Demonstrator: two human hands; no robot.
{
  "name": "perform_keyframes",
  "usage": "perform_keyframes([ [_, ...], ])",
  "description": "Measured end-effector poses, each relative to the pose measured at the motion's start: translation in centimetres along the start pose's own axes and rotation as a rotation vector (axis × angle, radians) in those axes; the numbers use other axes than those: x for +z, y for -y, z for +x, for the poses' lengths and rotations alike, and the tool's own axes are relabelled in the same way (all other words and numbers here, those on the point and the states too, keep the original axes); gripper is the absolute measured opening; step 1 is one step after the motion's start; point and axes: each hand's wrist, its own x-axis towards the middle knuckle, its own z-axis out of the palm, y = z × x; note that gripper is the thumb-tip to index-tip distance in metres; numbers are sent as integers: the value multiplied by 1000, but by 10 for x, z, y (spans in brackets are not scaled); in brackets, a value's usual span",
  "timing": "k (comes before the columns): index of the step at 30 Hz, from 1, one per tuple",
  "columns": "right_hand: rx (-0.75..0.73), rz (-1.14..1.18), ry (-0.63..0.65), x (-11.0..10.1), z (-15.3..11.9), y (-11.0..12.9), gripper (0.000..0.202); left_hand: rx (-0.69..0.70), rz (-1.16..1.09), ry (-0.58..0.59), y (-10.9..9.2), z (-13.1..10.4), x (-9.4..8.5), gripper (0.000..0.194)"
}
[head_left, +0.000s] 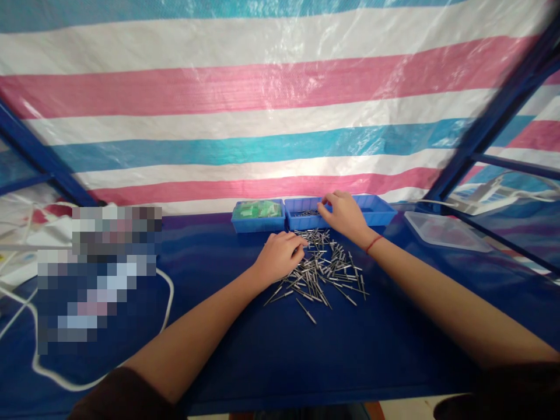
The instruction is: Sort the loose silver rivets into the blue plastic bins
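Observation:
A loose pile of silvery pop rivets (312,277) with long thin stems lies on the blue table. At the pile's upper left edge is my left hand (280,256), its fingers curled and closed on what looks like a pop rivet. My right hand (345,214) hangs over the long blue bin (380,217), fingers loosely bent, thumb slightly apart, nothing visible between them. More rivets (308,213) lie in the bin's left part. Beside it stands a smaller blue bin (258,224) containing green, plastic-wrapped contents (258,208).
A clear plastic lid (446,231) lies at the right. White cable (65,385) loops over the table's left side near a pixelated patch. Blue frame posts (476,111) rise at both sides before a striped sheet (262,134). A white device (485,195) is at the far right.

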Motion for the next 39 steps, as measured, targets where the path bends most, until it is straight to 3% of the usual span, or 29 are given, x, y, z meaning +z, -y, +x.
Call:
perform_keyframes([
  [6, 12, 173, 60, -20, -41, 1, 14, 70, -86, 3, 1, 2, -2, 20],
  [11, 83, 329, 158, -21, -70, -1, 12, 252, -115, 117, -11, 2, -13, 15],
  [21, 60, 536, 238, -29, -71, 14, 12, 233, 136, 151, -10, 5, -12, 22],
  [31, 53, 580, 278, -31, -73, 20, 15, 174, 153, 239, -9, 5, -15, 25],
  [39, 33, 569, 310, -29, -74, 20, 16, 190, 131, 217, -6, 6, -15, 18],
])
